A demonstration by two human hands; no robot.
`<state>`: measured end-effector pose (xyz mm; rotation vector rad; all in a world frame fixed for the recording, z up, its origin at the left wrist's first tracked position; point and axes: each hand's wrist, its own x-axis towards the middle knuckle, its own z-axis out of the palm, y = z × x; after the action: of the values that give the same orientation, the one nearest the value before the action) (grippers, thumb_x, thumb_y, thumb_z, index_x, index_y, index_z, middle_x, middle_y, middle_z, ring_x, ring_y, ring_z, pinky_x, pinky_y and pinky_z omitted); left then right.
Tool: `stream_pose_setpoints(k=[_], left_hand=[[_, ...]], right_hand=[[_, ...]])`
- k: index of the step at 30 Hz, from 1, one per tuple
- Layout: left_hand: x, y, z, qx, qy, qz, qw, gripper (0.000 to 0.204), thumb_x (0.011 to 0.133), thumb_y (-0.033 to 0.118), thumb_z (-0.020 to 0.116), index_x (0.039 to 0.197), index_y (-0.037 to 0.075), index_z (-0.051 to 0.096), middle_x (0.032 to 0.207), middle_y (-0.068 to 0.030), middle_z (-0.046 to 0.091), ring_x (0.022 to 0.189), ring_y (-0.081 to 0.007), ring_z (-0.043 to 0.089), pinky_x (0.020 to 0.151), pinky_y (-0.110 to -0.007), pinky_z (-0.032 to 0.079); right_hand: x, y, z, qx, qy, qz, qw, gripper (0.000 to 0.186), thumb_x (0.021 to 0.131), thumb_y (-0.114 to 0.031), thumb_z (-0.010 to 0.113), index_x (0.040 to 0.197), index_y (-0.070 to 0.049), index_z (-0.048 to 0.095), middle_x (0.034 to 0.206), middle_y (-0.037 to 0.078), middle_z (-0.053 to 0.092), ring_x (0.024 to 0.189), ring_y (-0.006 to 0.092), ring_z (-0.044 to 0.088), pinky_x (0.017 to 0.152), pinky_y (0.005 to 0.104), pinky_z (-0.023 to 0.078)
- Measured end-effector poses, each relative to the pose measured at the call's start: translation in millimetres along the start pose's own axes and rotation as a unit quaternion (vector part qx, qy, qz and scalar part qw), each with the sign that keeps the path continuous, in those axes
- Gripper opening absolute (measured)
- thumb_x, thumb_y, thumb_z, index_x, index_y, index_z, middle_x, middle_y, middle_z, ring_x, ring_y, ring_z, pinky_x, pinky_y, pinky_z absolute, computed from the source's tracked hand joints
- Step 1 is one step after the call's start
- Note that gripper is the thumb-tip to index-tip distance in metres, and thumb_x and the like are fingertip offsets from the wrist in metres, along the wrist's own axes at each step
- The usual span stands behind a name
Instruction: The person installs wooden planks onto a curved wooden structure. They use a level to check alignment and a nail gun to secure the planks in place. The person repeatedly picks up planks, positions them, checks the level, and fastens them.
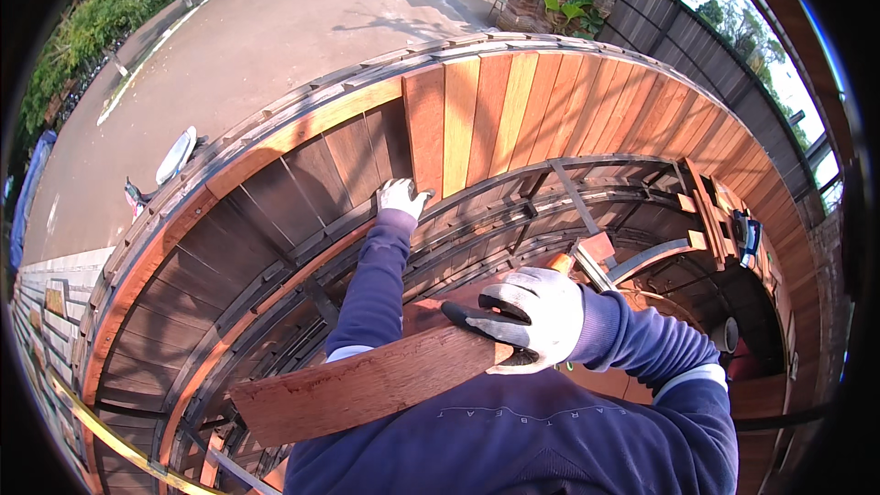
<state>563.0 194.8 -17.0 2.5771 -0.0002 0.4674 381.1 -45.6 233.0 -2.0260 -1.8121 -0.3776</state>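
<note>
My right hand, in a white glove with dark fingertips, is closed on one end of a loose reddish-brown wooden plank. The plank lies slantwise in front of my chest, its other end toward the lower left. Further out, my left hand, also gloved, rests at the lower end of the last fitted plank, its thumb apart from the fingers. Right of it runs a row of fitted planks in lighter and redder wood. To its left, older dark boards show under the curved rim.
Curved metal framing surrounds me below the rim. An orange-handled tool lies beyond my right hand, partly hidden. Upright wood pieces stand at the right. A yellow strip crosses the lower left. Outside lie pavement and a dark fence.
</note>
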Motion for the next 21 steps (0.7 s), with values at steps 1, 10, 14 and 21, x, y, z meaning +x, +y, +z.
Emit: stream_pose_setpoints(k=[1,10,14,21], left_hand=[[0,1,0,0.001,0.002,-0.001,1.0,0.044,0.079,0.049,0.07,0.08,0.005,0.066,0.087,-0.0143,0.066,0.093,-0.0336,0.059,0.086,-0.044,0.045],[2,-14,21,-0.037,0.086,0.018,0.995,0.039,0.077,0.042,0.072,0.088,0.005,0.067,0.093,-0.0148,0.068,0.096,-0.0356,0.059,0.085,-0.045,0.045],[4,-35,30,-0.061,0.018,0.031,0.998,0.039,0.079,0.042,0.072,0.093,0.006,0.068,0.097,-0.0143,0.068,0.1,-0.0358,0.059,0.088,-0.051,0.044],[6,-41,40,-0.133,0.097,0.013,0.986,0.041,0.078,0.044,0.07,0.076,0.003,0.065,0.09,-0.0179,0.067,0.099,-0.036,0.059,0.09,-0.043,0.044]], right_hand=[[0,0,1,-0.001,-0.007,-0.001,1.0,0.067,0.069,-0.046,0.074,0.121,-0.006,0.065,0.101,0.017,0.058,0.077,0.0282,0.064,0.064,0.0364,0.053],[-25,78,-2,0.031,-0.02,0.42,0.907,0.084,0.072,-0.036,0.079,0.137,0.003,0.043,0.115,0.026,0.06,0.103,0.0376,0.063,0.085,0.0415,0.053],[-13,37,5,0.05,0.023,0.35,0.935,0.088,0.071,-0.027,0.083,0.14,0.006,0.039,0.116,0.026,0.06,0.102,0.0366,0.065,0.09,0.039,0.051],[-1,40,-3,0.025,-0.1,0.235,0.966,0.088,0.071,-0.038,0.08,0.138,0.005,0.042,0.106,0.025,0.062,0.094,0.0391,0.065,0.081,0.0419,0.053]])
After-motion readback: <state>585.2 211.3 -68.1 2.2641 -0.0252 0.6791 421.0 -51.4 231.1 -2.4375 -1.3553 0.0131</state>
